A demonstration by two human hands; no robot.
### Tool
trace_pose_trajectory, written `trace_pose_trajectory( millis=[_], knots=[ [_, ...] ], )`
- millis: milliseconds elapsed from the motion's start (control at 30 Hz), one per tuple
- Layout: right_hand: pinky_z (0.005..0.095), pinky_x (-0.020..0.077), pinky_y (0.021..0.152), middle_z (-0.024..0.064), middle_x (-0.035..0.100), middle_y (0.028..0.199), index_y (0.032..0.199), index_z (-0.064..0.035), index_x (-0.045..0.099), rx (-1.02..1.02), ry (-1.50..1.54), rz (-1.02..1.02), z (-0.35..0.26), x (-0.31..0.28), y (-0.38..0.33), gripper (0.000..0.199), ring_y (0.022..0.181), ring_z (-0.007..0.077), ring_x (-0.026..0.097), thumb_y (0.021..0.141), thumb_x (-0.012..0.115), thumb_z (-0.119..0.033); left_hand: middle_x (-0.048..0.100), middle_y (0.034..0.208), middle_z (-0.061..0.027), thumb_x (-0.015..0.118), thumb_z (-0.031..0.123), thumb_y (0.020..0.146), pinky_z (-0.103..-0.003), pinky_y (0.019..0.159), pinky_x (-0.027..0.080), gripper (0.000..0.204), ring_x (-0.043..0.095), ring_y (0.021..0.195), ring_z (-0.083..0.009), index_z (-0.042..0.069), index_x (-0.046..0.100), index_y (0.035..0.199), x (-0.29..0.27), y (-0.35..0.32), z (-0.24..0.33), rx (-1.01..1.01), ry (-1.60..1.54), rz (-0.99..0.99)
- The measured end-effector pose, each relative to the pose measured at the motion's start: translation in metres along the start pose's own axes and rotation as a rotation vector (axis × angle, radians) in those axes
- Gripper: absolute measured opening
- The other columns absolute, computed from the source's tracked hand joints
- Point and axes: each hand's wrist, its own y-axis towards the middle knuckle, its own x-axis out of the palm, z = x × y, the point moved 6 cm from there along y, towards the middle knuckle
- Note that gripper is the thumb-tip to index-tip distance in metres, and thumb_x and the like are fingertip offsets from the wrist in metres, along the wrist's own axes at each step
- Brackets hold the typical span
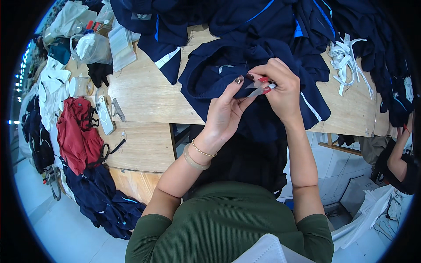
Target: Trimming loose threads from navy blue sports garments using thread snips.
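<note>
Taking the view as a dial, the person's two hands meet a little above its centre, toward one o'clock, over a navy garment (199, 76) on the bench (140, 103). The garment lies bunched, with a rounded opening turned toward ten o'clock and a small pale mark (226, 69) inside it.

The right hand (280, 87) has its thumb and fingers closed in a pinch on a pale, pointed piece (256, 92), with red showing at the grip; whether this is a strip or a small tool is unclear. The left hand (228, 107) comes in from seven o'clock, its thumb raised apart from the fingers, which reach under the piece; whether they grip it cannot be told.

The work on this garment looks to be under way rather than finished: the piece is in the fingers, and no join between it and the cloth can be made out. A white stripe (311, 106) already runs along the panel at four o'clock from the hands. More navy garments (250, 17) are heaped at twelve o'clock, and a tangle of white strips (344, 61) lies at two. Which of those are done and which are waiting does not show.
</note>
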Motion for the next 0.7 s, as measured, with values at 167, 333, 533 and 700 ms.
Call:
trace_pose_trajectory(
  millis=[167, 333, 533, 700],
  knots=[
    [0.0230, 0.0471, 0.076, 0.0005, 0.063, 0.088, 0.100, 0.0010, 0.064, 0.483, 0.523, 0.128, 0.032, -0.007, -0.012, 0.013, 0.083, 0.0062, 0.057, 0.094, 0.066, -0.011, 0.069, 0.100, -0.0015, 0.063, 0.015, 0.096, -0.033, 0.093, 0.057, 0.011, 0.065, 0.094, -0.0108, 0.006, 0.070, 0.097, 0.008, -0.001, 0.007, 0.009, 0.012, 0.016],
    [0.0228, 0.0447, 0.079, 0.0027, 0.061, 0.093, 0.106, -0.0025, 0.063, 0.408, 0.284, 0.201, 0.010, -0.030, -0.017, 0.023, 0.081, 0.0089, 0.053, 0.092, 0.069, -0.019, 0.068, 0.098, -0.0016, 0.062, 0.015, 0.096, -0.035, 0.091, 0.059, 0.012, 0.066, 0.094, -0.0115, 0.005, 0.069, 0.095, 0.013, -0.007, 0.018, 0.118, 0.047, 0.054],
    [0.0321, 0.0410, 0.067, 0.0033, 0.057, 0.083, 0.102, -0.0080, 0.073, 0.056, -0.281, 0.166, -0.024, -0.045, -0.015, 0.033, 0.080, 0.0210, 0.048, 0.070, 0.082, -0.014, 0.066, 0.102, -0.0055, 0.062, 0.016, 0.096, -0.034, 0.090, 0.059, 0.015, 0.066, 0.096, -0.0142, 0.003, 0.064, 0.104, 0.018, -0.010, 0.020, 0.164, 0.114, 0.047],
    [0.0319, 0.0397, 0.066, 0.0016, 0.056, 0.081, 0.102, -0.0096, 0.074, -0.029, -0.391, 0.154, -0.032, -0.042, -0.013, 0.033, 0.078, 0.0201, 0.046, 0.070, 0.082, -0.016, 0.068, 0.100, -0.0051, 0.060, 0.013, 0.097, -0.034, 0.084, 0.061, 0.013, 0.067, 0.092, -0.0127, 0.003, 0.067, 0.102, 0.021, -0.011, 0.020, 0.176, 0.109, 0.071]
  ],
)
